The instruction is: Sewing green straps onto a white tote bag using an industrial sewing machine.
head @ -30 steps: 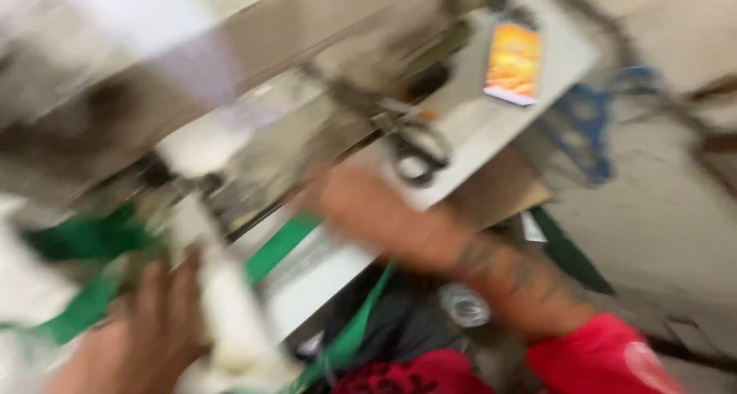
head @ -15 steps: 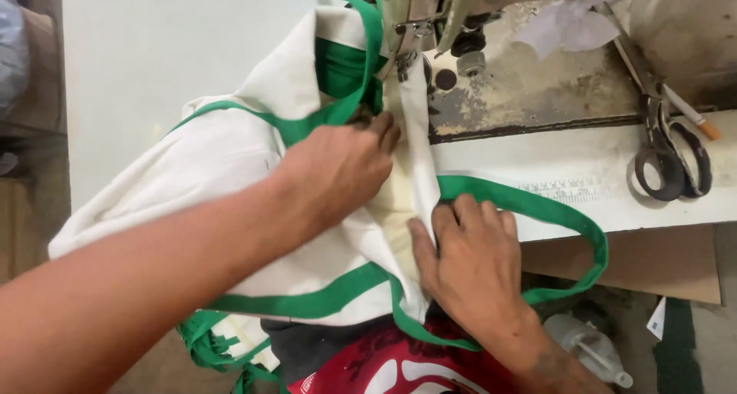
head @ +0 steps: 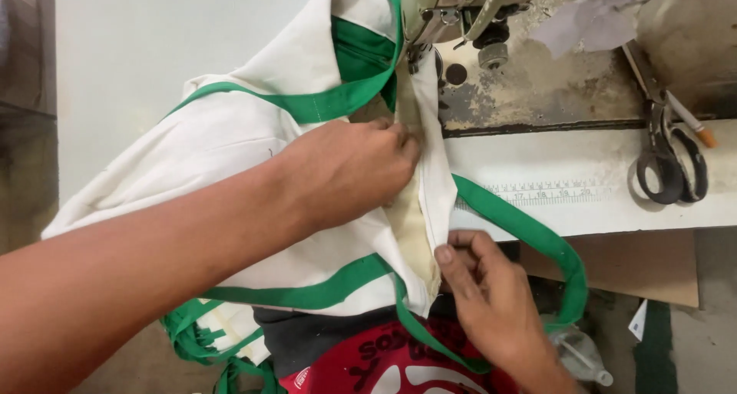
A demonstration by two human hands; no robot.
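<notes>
A cream cloth bag [head: 230, 141] with green straps [head: 530, 233] lies on the white sewing table [head: 583, 179], its edge running under the presser foot of the sewing machine [head: 430, 18]. My left hand [head: 349, 168] presses flat on the cloth just before the needle, fingertips at the seam. At the table's front edge my right hand [head: 484, 294] pinches the near end of the folded seam between thumb and fingers. A green strap loops around past that hand.
Black-handled scissors [head: 668, 160] and an orange-tipped pen [head: 695, 125] lie on the table at the right. A ruler strip [head: 549, 191] is marked on the table. Brown cardboard [head: 629, 260] hangs below the edge; a plastic bottle [head: 580, 356] sits on the floor.
The view steadied from a blurred sweep onto the bag. My left hand slid forward toward the needle, and my right hand dropped from flat on the cloth to pinching the seam's near end.
</notes>
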